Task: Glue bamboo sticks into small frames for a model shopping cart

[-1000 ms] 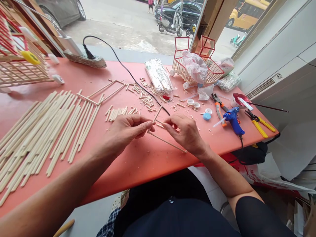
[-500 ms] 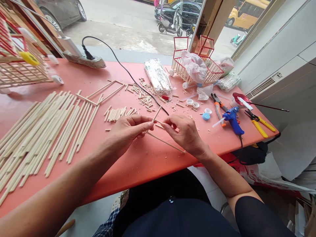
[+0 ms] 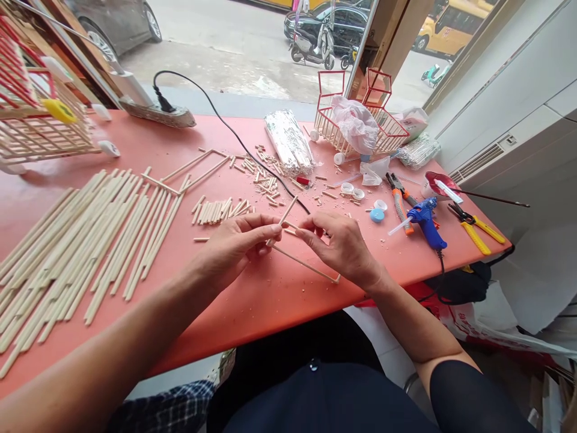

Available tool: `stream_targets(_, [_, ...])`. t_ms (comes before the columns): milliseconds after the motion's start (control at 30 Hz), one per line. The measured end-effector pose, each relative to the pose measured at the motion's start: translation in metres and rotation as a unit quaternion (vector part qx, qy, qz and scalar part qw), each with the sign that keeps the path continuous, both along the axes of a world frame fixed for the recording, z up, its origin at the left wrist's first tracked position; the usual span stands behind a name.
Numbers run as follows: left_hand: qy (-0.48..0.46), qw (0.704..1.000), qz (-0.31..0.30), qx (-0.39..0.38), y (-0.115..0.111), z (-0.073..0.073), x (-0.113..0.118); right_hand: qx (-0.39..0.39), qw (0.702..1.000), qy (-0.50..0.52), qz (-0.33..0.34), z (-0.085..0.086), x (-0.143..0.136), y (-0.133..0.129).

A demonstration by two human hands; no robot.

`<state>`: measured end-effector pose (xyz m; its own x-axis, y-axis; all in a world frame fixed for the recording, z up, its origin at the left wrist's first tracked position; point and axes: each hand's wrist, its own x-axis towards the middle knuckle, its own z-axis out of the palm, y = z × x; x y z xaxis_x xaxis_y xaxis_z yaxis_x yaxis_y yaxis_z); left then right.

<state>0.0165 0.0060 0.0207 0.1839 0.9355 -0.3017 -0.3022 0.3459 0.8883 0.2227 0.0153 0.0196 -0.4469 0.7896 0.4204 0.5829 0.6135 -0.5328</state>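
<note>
- head view: left hand (image 3: 243, 239) has thumb and forefinger pinched together on the thin stick frame (image 3: 306, 263), where its sticks cross.
- right hand (image 3: 345, 248), just beside it, has fingertips closed on a short stick of the same frame.
- the frame lies between the hands, one arm slanting up past the left fingertips, a longer one running below the right hand.
- left of the grip, long sticks (image 3: 58, 252) are spread over the pink table (image 3: 252, 313).
- beyond the grip are short stick pieces (image 3: 219, 210), a black cable (image 3: 225, 123) and a foil-like packet (image 3: 288, 141).
- right of the grip lie a blue glue gun (image 3: 426, 224) and yellow-handled pliers (image 3: 475, 237).
</note>
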Motion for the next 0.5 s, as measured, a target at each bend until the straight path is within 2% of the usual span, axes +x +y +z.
stream_targets(200, [0.003, 1.000, -0.002, 0.018, 0.004, -0.005, 0.001, -0.062, 0.998, 0.005, 0.007, 0.007, 0.006, -0.001])
stream_targets(400, [0.013, 1.000, 0.011, -0.008, 0.008, -0.001, 0.005, -0.164, 0.984, 0.063, 0.011, 0.008, 0.012, 0.001])
stream_targets(500, [0.095, 0.992, 0.045, 0.064, 0.005, 0.003, 0.007, -0.192, 0.977, 0.093, -0.002, 0.007, 0.017, 0.001])
